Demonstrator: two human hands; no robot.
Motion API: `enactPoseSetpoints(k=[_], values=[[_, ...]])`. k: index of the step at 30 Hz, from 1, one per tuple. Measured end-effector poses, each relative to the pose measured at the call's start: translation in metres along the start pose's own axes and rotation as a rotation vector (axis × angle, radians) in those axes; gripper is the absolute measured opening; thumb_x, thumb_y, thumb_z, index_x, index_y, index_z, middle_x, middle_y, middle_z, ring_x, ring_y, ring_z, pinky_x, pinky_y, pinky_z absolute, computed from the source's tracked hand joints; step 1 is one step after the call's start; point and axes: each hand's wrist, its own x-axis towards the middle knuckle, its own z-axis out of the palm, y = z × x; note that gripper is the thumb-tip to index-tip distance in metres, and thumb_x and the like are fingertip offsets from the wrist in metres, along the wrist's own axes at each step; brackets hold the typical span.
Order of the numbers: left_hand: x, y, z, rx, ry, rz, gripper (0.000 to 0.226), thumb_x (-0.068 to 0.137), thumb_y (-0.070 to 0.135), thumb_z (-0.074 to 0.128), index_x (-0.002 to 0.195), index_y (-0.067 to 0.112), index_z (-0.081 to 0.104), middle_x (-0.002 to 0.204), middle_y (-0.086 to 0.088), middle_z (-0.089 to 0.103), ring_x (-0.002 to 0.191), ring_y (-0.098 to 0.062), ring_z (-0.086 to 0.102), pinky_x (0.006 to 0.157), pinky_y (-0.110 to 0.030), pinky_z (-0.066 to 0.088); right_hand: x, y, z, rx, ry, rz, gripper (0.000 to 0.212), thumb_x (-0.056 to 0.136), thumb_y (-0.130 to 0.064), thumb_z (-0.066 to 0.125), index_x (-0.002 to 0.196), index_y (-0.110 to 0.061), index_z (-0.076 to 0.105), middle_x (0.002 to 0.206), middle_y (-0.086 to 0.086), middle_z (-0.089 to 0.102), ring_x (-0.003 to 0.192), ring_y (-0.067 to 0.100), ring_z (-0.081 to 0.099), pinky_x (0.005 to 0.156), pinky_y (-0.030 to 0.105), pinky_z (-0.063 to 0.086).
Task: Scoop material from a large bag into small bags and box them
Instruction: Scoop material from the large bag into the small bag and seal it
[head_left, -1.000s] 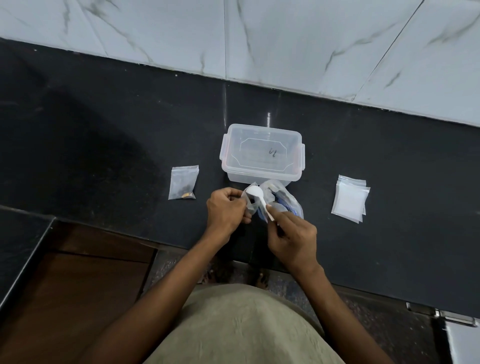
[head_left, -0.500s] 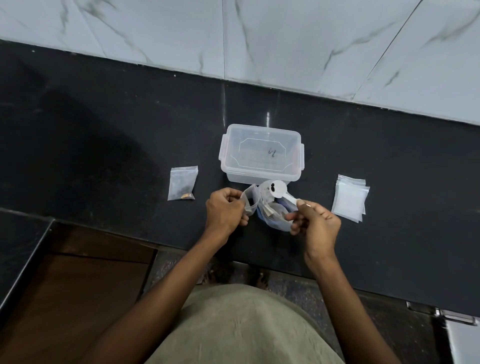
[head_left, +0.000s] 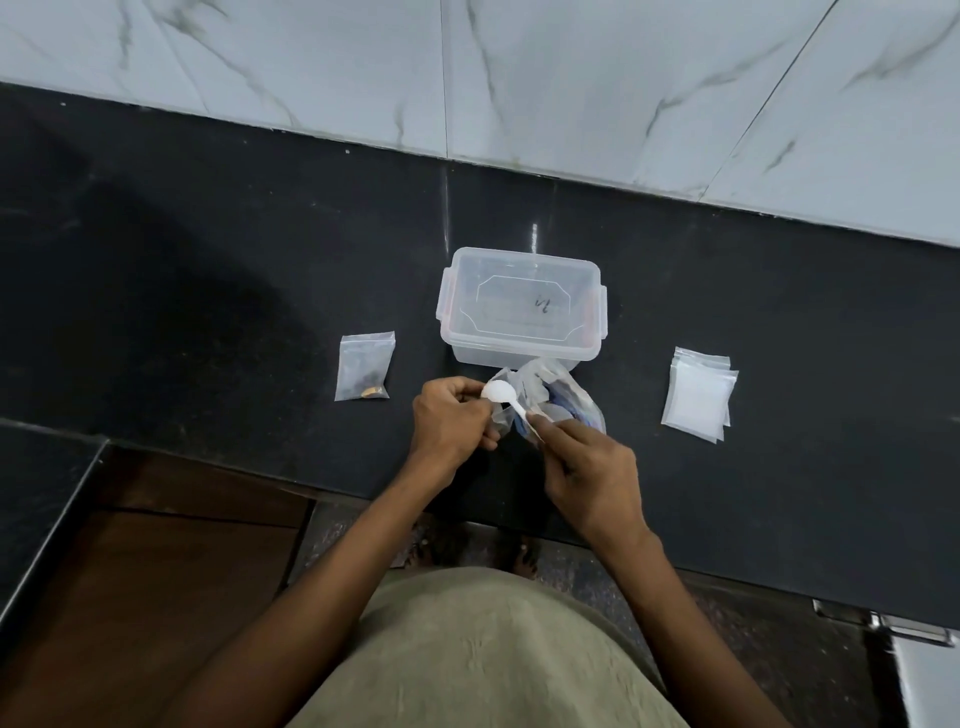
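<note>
Behind hands, large bag half hidden; box lid scribble unreadable. Left hand pinches small bag, right hand grips spoon.

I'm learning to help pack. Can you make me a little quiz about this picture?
1. True or false: the box has its lid on.
2. Which hand holds the white spoon? A) left hand B) right hand
3. Fill in: the stack of empty bags lies to the ____ of the box.

Key: 1 true; 2 B; 3 right
</note>
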Motion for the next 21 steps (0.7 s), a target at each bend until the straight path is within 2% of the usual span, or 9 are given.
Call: enactPoseSetpoints(k=[3,9,16,18,21], values=[[0.0,-0.002,-0.002,-0.01,-0.004,-0.006,0.022,0.086,-0.005,0.054,0.093,0.005,0.072,0.053,-0.005,0.066,0.046,-0.02,0.064,0.05,-0.032,0.057,-0.002,0.003,0.0,0.004,0.089,-0.039,0.025,0.089,-0.002,0.067,0.111,-0.011,0.078,0.093,0.003,0.075,0.068,0.022,0.068,0.049,0.035,0.055],[0.0,0.0,-0.003,-0.016,-0.005,0.002,0.019,0.088,-0.004,0.057,0.092,0.006,0.072,0.057,-0.008,0.067,0.049,-0.023,0.064,0.051,-0.032,0.057,-0.005,0.01,0.001,-0.045,0.099,-0.065,0.031,0.086,0.004,0.07,0.112,-0.011,0.078,0.095,0.004,0.075,0.069,0.022,0.069,0.05,0.034,0.055],[0.0,0.0,-0.002,-0.015,-0.005,-0.005,0.02,0.087,-0.004,0.056,0.092,0.006,0.073,0.056,-0.007,0.067,0.047,-0.02,0.063,0.049,-0.03,0.055,-0.006,0.007,0.003,-0.074,0.096,-0.083,0.029,0.087,0.0,0.067,0.111,-0.012,0.078,0.085,0.003,0.074,0.06,0.023,0.065,0.046,0.033,0.052],[0.001,0.0,-0.001,-0.022,-0.006,-0.01,0.02,0.087,-0.004,0.056,0.091,0.005,0.073,0.056,-0.008,0.066,0.047,-0.019,0.063,0.048,-0.029,0.055,-0.006,0.003,0.003,-0.05,0.051,-0.004,0.031,0.085,-0.003,0.069,0.112,-0.015,0.078,0.078,0.0,0.072,0.056,0.021,0.063,0.045,0.032,0.051],[0.0,-0.001,-0.002,-0.009,-0.008,0.014,0.015,0.09,0.001,0.06,0.091,0.006,0.073,0.057,-0.01,0.067,0.048,-0.02,0.063,0.05,-0.03,0.056,-0.002,-0.005,0.0,0.218,0.088,0.3,0.023,0.089,-0.009,0.073,0.11,-0.017,0.079,0.075,-0.004,0.075,0.053,0.011,0.063,0.052,0.028,0.054]])
